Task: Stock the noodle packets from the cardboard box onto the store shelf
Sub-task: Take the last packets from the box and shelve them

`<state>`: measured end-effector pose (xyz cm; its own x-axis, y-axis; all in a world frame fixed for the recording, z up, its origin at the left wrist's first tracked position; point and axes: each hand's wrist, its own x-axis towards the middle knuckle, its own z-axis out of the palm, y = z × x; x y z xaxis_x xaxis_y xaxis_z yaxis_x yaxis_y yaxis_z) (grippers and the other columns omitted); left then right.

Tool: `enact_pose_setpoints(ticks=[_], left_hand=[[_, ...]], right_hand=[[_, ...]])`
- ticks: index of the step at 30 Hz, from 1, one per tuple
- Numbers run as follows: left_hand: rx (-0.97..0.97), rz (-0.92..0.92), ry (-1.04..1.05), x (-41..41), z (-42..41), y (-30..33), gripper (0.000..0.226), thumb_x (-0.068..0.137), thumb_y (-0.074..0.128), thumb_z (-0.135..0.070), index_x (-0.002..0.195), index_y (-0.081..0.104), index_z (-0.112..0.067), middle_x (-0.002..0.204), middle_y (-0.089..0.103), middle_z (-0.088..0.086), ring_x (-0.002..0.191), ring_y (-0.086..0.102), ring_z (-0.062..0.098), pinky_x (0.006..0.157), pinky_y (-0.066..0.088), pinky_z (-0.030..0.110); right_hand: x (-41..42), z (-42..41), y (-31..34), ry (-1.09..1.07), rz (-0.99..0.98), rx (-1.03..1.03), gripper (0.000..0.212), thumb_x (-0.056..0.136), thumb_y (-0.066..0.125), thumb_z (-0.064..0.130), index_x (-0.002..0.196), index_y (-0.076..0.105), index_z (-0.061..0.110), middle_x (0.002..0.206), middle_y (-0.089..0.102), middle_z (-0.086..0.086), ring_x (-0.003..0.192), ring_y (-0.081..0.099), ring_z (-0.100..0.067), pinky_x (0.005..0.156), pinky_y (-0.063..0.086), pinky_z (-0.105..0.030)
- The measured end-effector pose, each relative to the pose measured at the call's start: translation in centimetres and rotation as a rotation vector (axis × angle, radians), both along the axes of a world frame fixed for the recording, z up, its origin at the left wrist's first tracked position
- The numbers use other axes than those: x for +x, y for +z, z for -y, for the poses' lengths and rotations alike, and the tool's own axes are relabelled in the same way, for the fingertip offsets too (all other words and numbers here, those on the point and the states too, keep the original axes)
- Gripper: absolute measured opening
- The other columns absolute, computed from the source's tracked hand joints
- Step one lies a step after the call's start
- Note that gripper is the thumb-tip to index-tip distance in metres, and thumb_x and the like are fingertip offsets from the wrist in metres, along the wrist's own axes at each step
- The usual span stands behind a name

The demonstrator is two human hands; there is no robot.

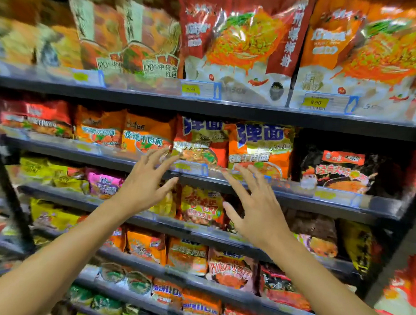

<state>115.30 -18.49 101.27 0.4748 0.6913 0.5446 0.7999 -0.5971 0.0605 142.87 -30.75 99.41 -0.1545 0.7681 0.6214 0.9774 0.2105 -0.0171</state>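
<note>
A: Head view, looking at the store shelf (225, 182); both hands are raised in front of the second tier from the top; the left hand (143, 185) has its fingers spread and nearly straight, holding nothing; its fingertips lie over the lower edge of an orange noodle packet (200, 142) with blue characters, though I cannot tell whether they touch it.

B: And the other?

A: The right hand (257, 208) is likewise spread wide, palm toward the shelf, gripping nothing; its fingertips reach the front rail just below a second orange packet (260, 148) standing upright beside the first; contact is unclear.

B: Where do the noodle packets sit?

A: Upright in rows on every tier; the two orange ones stand side by side, touching, in the middle of that tier; a black packet (336, 169) stands just to their right; large red bags (242, 43) fill the top tier above a yellow price tag (315, 102) reading 9.90; yellow and pink packets (104, 183) line the tier below the hands; the cardboard box is out of view.
</note>
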Motion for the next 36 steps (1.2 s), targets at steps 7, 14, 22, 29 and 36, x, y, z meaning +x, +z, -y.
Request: enact_pose_setpoints(ticks=[7, 14, 22, 29, 36], left_hand=[[0.098, -0.178, -0.058, -9.2, -9.5, 0.7, 0.069, 0.097, 0.025, -0.062, 0.155, 0.028, -0.025, 0.163, 0.019, -0.001, 0.150, 0.011, 0.028, 0.119, 0.027, 0.051], [0.199, -0.190, -0.182, -8.8, -12.0, 0.2, 0.067, 0.100, 0.031, -0.057, 0.155, 0.032, -0.019, 0.163, 0.023, 0.005, 0.150, 0.014, 0.038, 0.119, 0.023, 0.053], [0.173, -0.146, -0.184, -9.1, -11.4, 0.6, 0.068, 0.098, 0.024, -0.061, 0.154, 0.033, -0.024, 0.163, 0.023, 0.002, 0.150, 0.016, 0.032, 0.122, 0.019, 0.046], [0.149, -0.101, -0.104, -18.8, -14.4, 1.3, 0.061, 0.098, 0.034, -0.056, 0.151, 0.038, -0.025, 0.161, 0.026, 0.002, 0.148, 0.019, 0.032, 0.120, 0.023, 0.048], [0.093, -0.189, -0.084, -22.1, -18.0, 0.9, 0.066, 0.096, 0.027, -0.063, 0.154, 0.030, -0.033, 0.162, 0.025, 0.009, 0.149, 0.012, 0.039, 0.119, 0.024, 0.053]], right_hand=[[-11.3, -9.5, 1.3, -0.210, 0.024, -0.031, 0.068, 0.096, 0.027, 0.067, 0.157, 0.025, 0.037, 0.169, 0.012, -0.002, 0.155, 0.003, -0.038, 0.124, 0.013, -0.058], [-13.0, -11.7, 2.2, -0.374, -0.017, -0.091, 0.059, 0.100, 0.028, 0.067, 0.155, 0.019, 0.050, 0.169, 0.003, 0.007, 0.155, -0.004, -0.034, 0.124, 0.007, -0.052], [-15.3, -12.4, 2.7, -0.361, -0.006, 0.041, 0.057, 0.097, 0.045, 0.058, 0.150, 0.042, 0.036, 0.164, 0.025, -0.001, 0.152, 0.015, -0.036, 0.120, 0.023, -0.058], [-23.9, -16.9, 3.2, -0.062, -0.064, 0.185, 0.057, 0.095, 0.056, 0.048, 0.147, 0.048, 0.028, 0.162, 0.031, 0.000, 0.152, 0.020, -0.031, 0.117, 0.032, -0.057], [-26.9, -19.7, 1.8, -0.305, -0.004, -0.031, 0.065, 0.098, 0.036, 0.066, 0.155, 0.030, 0.036, 0.168, 0.013, -0.001, 0.154, 0.004, -0.038, 0.124, 0.013, -0.058]])
